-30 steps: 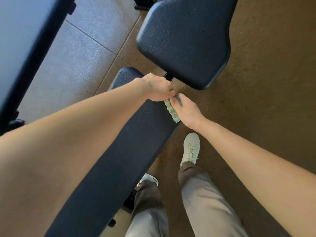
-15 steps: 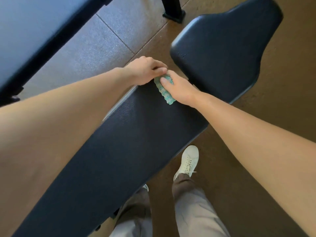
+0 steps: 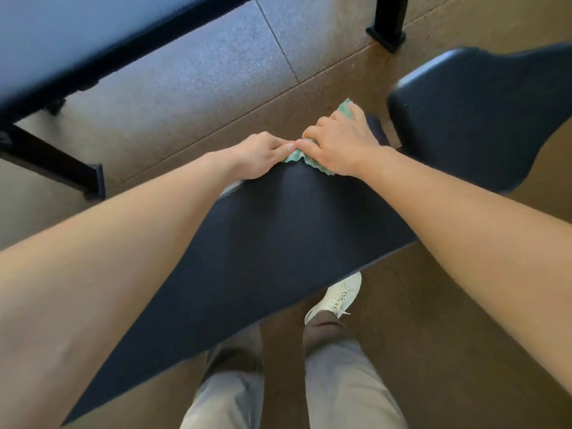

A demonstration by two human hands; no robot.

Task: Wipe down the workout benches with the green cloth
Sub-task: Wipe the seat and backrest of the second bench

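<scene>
1. Far left, another bench (image 3: 77, 35) runs across the top corner, its black frame leg (image 3: 52, 168) planted on the floor (image 3: 192, 88).
2. My left arm reaches in from the lower left, and my left hand (image 3: 263, 154) sits at the far end of the long pad (image 3: 266, 243), fingers curled, pinching the near corner of the cloth (image 3: 298, 156) between thumb and fingertips.
3. The cloth is green and crumpled, lying on the pad's far end, bunched between my two hands; one corner pokes out beyond my right hand's fingers.
4. My right hand (image 3: 340, 144) is touching my left, palm down, fingers spread and pressing flat on the cloth, covering most of it.
5. The long pad runs diagonally from lower left up to my hands, dark and textured.
6. Below it, my grey trousers (image 3: 340, 382) and one white shoe (image 3: 337, 297) stand on the brown floor.
7. Right of my hands, the seat pad (image 3: 483, 119) sits just beyond the long pad's end, a narrow gap between them.
8. Up top, a black post (image 3: 388, 20) stands on the floor.
</scene>
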